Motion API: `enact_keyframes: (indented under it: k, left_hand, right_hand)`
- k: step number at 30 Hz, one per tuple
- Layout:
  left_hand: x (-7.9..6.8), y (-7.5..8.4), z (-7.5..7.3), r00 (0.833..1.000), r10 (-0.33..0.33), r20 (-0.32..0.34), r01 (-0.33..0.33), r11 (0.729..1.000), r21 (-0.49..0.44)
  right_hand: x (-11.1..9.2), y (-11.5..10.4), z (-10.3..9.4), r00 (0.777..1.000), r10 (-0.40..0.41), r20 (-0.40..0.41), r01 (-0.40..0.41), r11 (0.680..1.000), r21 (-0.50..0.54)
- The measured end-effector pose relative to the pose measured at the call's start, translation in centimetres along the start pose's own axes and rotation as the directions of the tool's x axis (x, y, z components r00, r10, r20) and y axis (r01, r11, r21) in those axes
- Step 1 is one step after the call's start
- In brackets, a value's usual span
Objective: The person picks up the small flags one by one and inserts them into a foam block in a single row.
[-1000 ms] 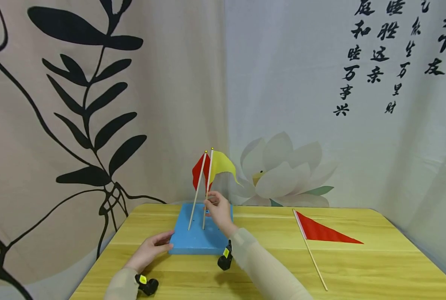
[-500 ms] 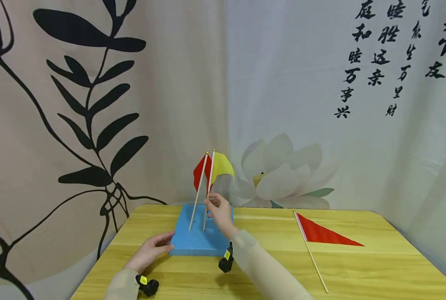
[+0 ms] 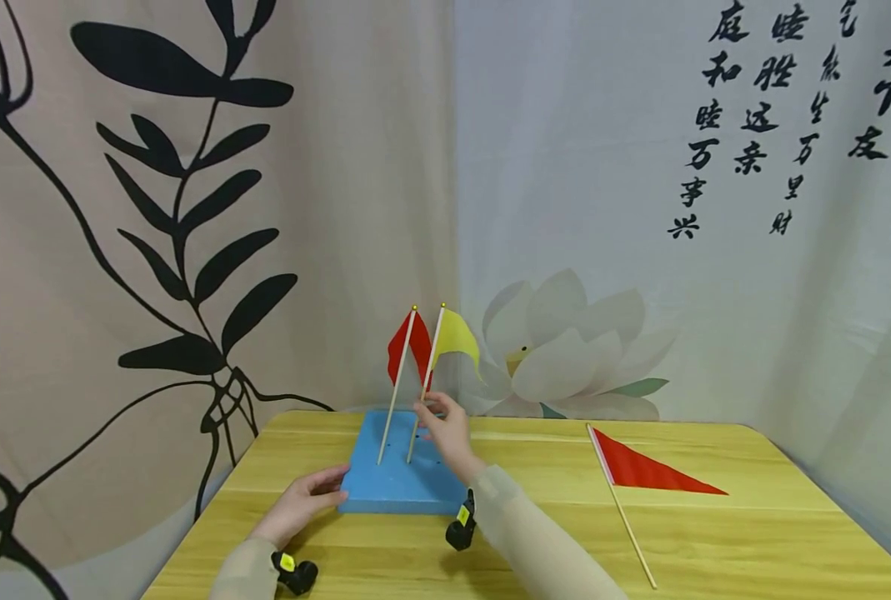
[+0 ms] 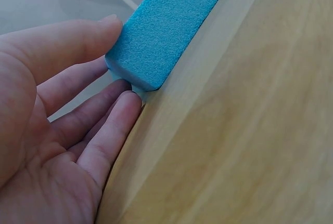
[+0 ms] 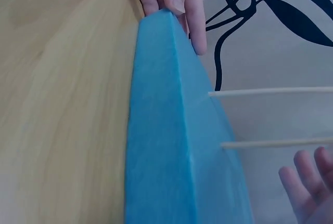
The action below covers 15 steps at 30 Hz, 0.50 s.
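A blue foam block [image 3: 415, 487] with small holes in its top lies on the table. My left hand [image 3: 302, 504] rests against its left edge. In the left wrist view the thumb touches a corner of the block [image 4: 161, 26] and the other fingers lie along the side. Two sticks stand up from the block. One bears a red flag [image 3: 398, 350]. The other bears a yellow flag [image 3: 456, 337] and leans right. My right hand [image 3: 448, 429] pinches the yellow flag's stick partway up; in the right wrist view only some of its fingertips [image 5: 307, 180] show.
Another red flag [image 3: 643, 462] on a stick lies flat on the wooden table [image 3: 550, 508], to the right of the block. A printed curtain [image 3: 370, 167] hangs behind the table. Each wrist carries a small black camera [image 3: 460, 525].
My right hand has shifted slightly right, and the top of the yellow flag's stick has tilted right, away from the upright red flag. The left hand stays against the block.
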<state>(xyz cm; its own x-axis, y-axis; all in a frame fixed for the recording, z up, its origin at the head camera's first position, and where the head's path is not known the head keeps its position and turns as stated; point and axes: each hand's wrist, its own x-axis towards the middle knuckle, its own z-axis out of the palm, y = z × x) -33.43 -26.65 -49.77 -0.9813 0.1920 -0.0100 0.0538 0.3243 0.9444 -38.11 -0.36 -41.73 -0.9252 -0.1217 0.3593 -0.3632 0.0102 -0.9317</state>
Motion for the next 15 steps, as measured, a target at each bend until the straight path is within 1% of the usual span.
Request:
enact_keyframes:
  k: [4,7,10,13,15]
  left_hand:
    - [0.1,0.2,0.3,1.0,0.001,-0.009,-0.001,1.0,0.0]
    - [0.2,0.3,0.4,1.0,0.003,-0.012,-0.003,1.0,0.007]
    - [0.2,0.2,0.4,1.0,0.004,-0.009,-0.004,1.0,0.012]
    - [0.1,0.2,0.2,1.0,0.003,-0.006,-0.003,1.0,0.012]
    - [0.0,0.2,0.2,1.0,0.001,-0.008,-0.001,1.0,0.015]
  right_hand:
    - [-0.6,0.0,-1.8,1.0,-0.011,0.013,0.011,1.0,0.002]
    - [-1.2,0.3,-3.8,1.0,-0.005,-0.002,0.005,1.0,-0.013]
    - [-1.7,0.8,-6.5,0.999,0.016,-0.031,-0.017,0.999,-0.034]
    - [-1.9,2.0,-9.6,0.997,0.037,-0.067,-0.04,0.999,-0.036]
    - [-2.0,2.8,-11.8,0.993,0.06,-0.105,-0.063,0.998,-0.028]
